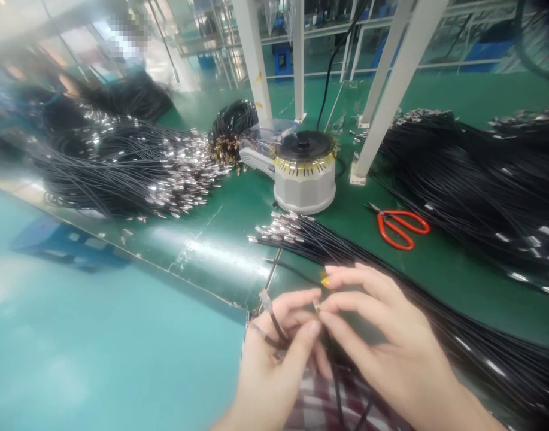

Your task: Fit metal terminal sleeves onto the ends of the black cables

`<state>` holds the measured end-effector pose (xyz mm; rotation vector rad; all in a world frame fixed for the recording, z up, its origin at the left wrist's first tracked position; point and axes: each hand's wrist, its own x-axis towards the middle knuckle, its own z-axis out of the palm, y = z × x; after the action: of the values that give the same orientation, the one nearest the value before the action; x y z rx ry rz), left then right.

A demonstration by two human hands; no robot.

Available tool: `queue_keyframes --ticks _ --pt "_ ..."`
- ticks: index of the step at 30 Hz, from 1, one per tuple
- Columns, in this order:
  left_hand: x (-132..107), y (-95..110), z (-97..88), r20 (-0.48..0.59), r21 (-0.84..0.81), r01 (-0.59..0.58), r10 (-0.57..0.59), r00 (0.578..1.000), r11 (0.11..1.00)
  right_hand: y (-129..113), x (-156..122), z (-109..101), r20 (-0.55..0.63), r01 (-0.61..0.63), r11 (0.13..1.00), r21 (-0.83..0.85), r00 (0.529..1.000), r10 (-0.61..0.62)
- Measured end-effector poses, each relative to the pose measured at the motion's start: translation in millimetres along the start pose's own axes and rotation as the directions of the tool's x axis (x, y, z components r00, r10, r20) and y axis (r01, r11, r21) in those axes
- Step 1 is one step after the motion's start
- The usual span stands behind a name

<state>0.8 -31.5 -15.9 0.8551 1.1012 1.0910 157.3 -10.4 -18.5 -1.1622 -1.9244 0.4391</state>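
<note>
My left hand [281, 347] is closed around black cables, with silvery connector ends [266, 300] poking out between its fingers. Thumb and index finger of my right hand [391, 326] pinch the small metal end of a black cable [317, 306], right against my left fingertips. A little yellow strip [325, 279] clings to another fingertip of the right hand. Below the hands the cable runs down over a checked cloth [312, 398]. Just beyond them lies a bundle of black cables [341, 242] with metal tips, reaching off to the right.
Behind stands a round white dispenser [305, 185] ringed with yellow strips. Red-handled scissors [402, 227] lie on the green table [229, 239]. Heaped cables [121, 161] fill the left, and another pile [472, 173] the right. White posts [391, 90] rise from the tabletop.
</note>
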Motion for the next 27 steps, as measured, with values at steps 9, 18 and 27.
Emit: queue_keyframes --ticks 9,18,27 --pt "0 -1 -2.6 -0.009 -0.087 0.022 -0.023 1.000 0.996 -2 -4 -4 -0.031 -0.010 0.999 0.035 0.999 0.011" --pt "0 -3 -4.4 0.012 -0.196 0.042 -0.041 0.999 0.980 -5 -4 -7 -0.024 0.045 0.999 0.007 0.999 -0.045" --pt "-5 -12 -6.6 -0.092 -0.034 -0.059 0.055 0.994 0.998 -10 -5 -5 -0.067 0.056 0.997 -0.061 0.996 -0.060"
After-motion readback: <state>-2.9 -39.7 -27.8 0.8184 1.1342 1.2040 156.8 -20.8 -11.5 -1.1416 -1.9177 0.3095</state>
